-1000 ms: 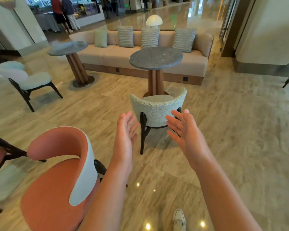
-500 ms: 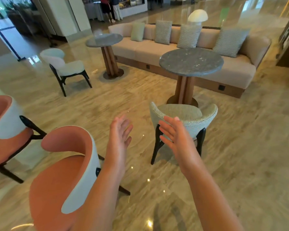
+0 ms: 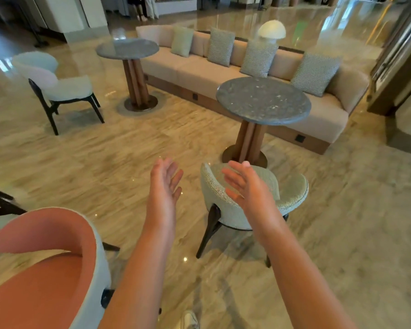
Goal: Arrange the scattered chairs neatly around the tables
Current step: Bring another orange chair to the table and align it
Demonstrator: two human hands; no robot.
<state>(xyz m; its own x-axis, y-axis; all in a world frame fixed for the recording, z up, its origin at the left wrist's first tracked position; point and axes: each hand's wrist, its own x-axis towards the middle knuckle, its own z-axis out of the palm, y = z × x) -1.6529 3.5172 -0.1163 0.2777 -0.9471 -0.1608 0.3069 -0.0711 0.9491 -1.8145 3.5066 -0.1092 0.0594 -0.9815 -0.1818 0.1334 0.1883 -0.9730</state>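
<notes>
Both hands (image 3: 164, 184) nearer green chair (image 3: 292, 191), unheld

Both arms extended forward; left hand (image 3: 164, 184) and right hand (image 3: 246, 186) with straight fingers, palms facing inward.

Under me the polished marble floor (image 3: 119, 160) carries everything: a green chair (image 3: 254, 203) just beside the near round desk (image 3: 263, 100), an orange chair (image 3: 45, 269) at my left, a pale chair (image 3: 57, 84) near the far desk (image 3: 127, 49), and the long sofa (image 3: 247, 79).
</notes>
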